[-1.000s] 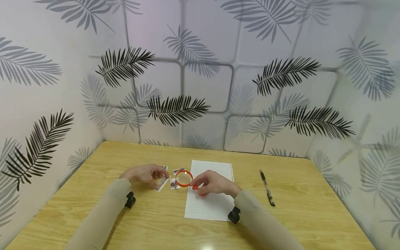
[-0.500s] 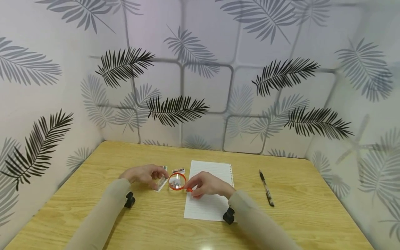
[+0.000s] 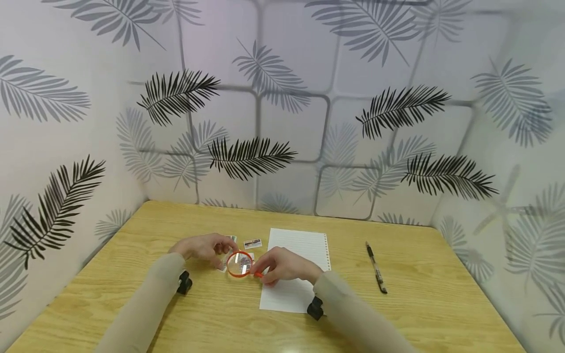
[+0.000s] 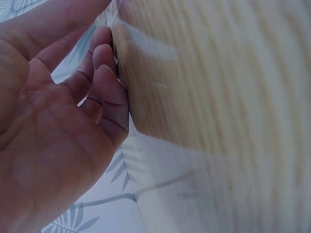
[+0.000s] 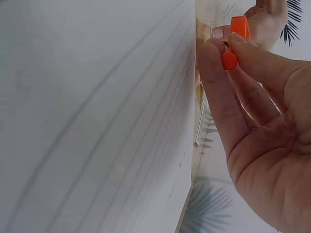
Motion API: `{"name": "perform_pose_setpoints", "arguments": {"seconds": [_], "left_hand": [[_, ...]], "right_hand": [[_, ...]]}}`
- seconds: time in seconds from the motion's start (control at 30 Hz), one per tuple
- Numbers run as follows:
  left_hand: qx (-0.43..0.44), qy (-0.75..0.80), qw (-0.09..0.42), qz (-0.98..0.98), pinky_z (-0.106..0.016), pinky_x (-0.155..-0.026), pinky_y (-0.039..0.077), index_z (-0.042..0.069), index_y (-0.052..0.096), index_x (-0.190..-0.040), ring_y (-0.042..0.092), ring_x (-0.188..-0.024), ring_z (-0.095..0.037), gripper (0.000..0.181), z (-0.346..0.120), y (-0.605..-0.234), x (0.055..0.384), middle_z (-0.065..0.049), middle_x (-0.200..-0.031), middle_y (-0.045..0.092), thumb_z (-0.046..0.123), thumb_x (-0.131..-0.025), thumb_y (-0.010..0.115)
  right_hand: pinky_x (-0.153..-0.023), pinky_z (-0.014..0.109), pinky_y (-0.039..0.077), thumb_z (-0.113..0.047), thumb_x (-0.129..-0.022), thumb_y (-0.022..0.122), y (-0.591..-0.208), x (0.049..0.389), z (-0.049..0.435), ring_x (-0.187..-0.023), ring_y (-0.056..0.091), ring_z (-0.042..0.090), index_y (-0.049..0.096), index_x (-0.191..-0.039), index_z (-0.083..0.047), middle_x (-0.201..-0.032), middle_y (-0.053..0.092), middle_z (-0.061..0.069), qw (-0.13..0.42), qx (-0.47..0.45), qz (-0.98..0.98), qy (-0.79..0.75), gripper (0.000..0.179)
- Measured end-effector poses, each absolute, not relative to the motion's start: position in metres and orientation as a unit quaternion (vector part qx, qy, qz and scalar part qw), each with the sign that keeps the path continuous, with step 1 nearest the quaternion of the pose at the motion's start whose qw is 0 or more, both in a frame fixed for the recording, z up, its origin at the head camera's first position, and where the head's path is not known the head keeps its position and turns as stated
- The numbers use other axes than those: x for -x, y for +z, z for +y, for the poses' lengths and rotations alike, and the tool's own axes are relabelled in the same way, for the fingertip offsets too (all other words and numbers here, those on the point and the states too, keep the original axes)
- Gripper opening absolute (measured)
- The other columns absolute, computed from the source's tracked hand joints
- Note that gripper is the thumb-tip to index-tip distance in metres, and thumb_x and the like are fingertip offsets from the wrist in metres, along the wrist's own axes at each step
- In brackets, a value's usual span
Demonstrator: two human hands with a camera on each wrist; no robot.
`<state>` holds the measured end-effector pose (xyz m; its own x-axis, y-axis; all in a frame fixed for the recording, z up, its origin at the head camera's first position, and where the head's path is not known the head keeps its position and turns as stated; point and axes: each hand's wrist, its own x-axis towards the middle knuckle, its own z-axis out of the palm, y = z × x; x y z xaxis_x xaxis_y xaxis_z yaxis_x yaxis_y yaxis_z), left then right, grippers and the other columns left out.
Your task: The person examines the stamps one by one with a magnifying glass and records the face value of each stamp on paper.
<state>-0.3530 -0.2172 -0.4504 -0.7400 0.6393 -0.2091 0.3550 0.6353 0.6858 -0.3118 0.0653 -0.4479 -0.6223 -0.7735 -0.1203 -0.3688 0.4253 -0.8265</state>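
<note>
The right hand (image 3: 284, 265) pinches the handle of a red magnifying glass (image 3: 240, 264) between thumb and fingers. Its round lens, in the head view, covers part of a card (image 3: 232, 239) and of a small picture (image 3: 251, 256). The left hand (image 3: 204, 246) is at this card, with thumb and fingers bent and apart. Another picture (image 3: 253, 243) lies just behind the lens. The lined paper (image 3: 300, 245) has a perforated right edge; bare table (image 3: 348, 264) separates it from the pen (image 3: 375, 267). The far table edge meets the patterned wall (image 3: 291, 127).
</note>
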Motion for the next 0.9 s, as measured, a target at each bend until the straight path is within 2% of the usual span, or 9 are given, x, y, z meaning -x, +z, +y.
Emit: {"name": "perform_pose_setpoints", "arguments": {"seconds": [0.17,0.47,0.63,0.9], "left_hand": [[-0.293,0.307,0.217,0.879,-0.032,-0.077,0.037,0.015,0.065,-0.122,0.044,-0.086,-0.02,0.051,-0.218,-0.45,0.355,-0.003,-0.099,0.054,0.005,-0.075,0.081],[-0.289,0.316,0.224,0.876,-0.032,-0.074,0.035,0.012,0.065,-0.12,0.042,-0.084,-0.021,0.056,-0.217,-0.45,0.354,-0.007,-0.097,0.051,-0.009,-0.068,0.072],[-0.286,0.328,0.229,0.871,-0.03,-0.073,0.034,0.01,0.065,-0.118,0.041,-0.082,-0.02,0.05,-0.217,-0.45,0.353,-0.009,-0.095,0.05,-0.009,-0.073,0.068],[-0.3,0.341,0.234,0.86,-0.029,-0.072,0.033,0.007,0.065,-0.118,0.04,-0.081,-0.021,0.041,-0.218,-0.449,0.354,-0.01,-0.094,0.049,0.0,-0.078,0.074]], "right_hand": [[-0.064,0.024,0.056,0.006,-0.085,0.069,-0.446,0.309,0.057,-0.074,0.066,0.007,0.073,-0.11,-0.004,-0.105,0.074,0.01,0.253,0.363,0.8,-0.405,0.027],[-0.064,0.025,0.057,0.004,-0.084,0.071,-0.447,0.305,0.049,-0.075,0.067,0.004,0.074,-0.108,-0.007,-0.104,0.074,0.008,0.254,0.372,0.807,-0.382,0.027],[-0.063,0.025,0.057,0.005,-0.084,0.071,-0.447,0.304,0.046,-0.071,0.067,0.005,0.074,-0.107,-0.007,-0.104,0.074,0.007,0.249,0.386,0.806,-0.373,0.026],[-0.062,0.023,0.056,0.003,-0.084,0.072,-0.444,0.302,0.042,-0.068,0.067,0.006,0.074,-0.106,-0.007,-0.104,0.074,0.008,0.239,0.393,0.813,-0.357,0.024]]}}
